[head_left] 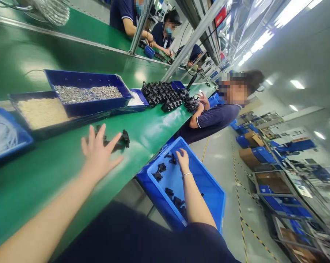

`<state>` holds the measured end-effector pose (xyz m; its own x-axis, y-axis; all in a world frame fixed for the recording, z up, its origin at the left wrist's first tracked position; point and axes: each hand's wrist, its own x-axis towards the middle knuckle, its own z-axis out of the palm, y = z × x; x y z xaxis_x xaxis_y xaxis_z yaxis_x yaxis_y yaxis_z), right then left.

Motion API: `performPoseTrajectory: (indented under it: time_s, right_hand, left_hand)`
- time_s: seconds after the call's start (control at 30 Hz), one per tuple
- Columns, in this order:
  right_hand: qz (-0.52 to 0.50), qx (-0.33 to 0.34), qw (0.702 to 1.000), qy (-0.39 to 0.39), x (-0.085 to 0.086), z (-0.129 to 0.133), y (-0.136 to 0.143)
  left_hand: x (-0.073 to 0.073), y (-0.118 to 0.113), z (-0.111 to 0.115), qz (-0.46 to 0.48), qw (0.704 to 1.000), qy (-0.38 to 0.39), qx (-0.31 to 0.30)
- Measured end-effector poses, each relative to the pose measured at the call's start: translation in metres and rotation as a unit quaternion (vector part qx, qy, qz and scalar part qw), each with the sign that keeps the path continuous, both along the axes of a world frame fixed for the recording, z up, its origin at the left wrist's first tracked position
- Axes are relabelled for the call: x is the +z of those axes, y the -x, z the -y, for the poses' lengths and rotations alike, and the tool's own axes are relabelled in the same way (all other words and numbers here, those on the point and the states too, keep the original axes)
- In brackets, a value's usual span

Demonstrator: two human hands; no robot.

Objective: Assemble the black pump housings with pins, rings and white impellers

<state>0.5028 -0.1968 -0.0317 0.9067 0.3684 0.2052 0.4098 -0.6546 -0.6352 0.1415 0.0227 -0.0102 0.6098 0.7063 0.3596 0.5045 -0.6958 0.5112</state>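
Observation:
My left hand (pixel 100 153) is spread over the green table (pixel 57 164), fingers apart, partly covering some black parts (pixel 125 138) lying on the surface. Inside the blue bin (pixel 205 175) at the table's edge is my right hand (pixel 182 160), its fingers curved and apart beside a small black part (pixel 171 158). Nothing shows between those fingers. More black parts (pixel 158 171) lie in the bin to the left of my right hand, and several sit nearer to me, partly hidden by my right forearm.
Blue trays hold metal pins (pixel 88 94), cream-coloured pieces (pixel 41 112) and pale strips (pixel 2 135). Rows of black assemblies (pixel 162 94) stand farther along the table. A person (pixel 219 113) works close to the bin's far end; others sit across behind a metal post (pixel 139 29).

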Motion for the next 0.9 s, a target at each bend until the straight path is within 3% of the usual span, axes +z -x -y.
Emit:
performPoseTrajectory:
  time_s: [0.17,0.3,0.37,0.53,0.6,0.77,0.9]
  right_hand:
    - [-0.015,0.013,0.977,0.212,-0.048,0.008,-0.005]
    - [0.026,0.011,0.953,0.303,-0.064,-0.002,-0.006]
    - [0.051,0.008,0.944,0.327,-0.067,-0.004,-0.004]
    - [0.105,-0.001,0.932,0.348,-0.07,-0.005,0.003]
    - [0.117,-0.014,0.929,0.351,-0.071,-0.005,0.007]
    - [0.114,-0.032,0.924,0.365,-0.075,-0.004,0.012]
    - [0.115,0.004,0.924,0.364,-0.078,-0.003,0.011]
  left_hand:
    - [0.002,-0.001,0.004,-0.028,0.999,-0.035,-0.02]
    - [-0.001,0.002,0.007,-0.031,0.998,-0.046,0.008]
    - [-0.001,-0.001,0.009,-0.03,0.998,-0.062,0.009]
    - [0.0,-0.023,0.007,-0.048,0.985,-0.146,-0.083]
    - [-0.002,-0.03,0.005,-0.046,0.983,-0.151,-0.092]
    - [-0.005,-0.027,-0.001,-0.031,0.99,-0.126,-0.05]
    - [-0.004,-0.016,-0.006,-0.009,0.993,-0.114,0.012]
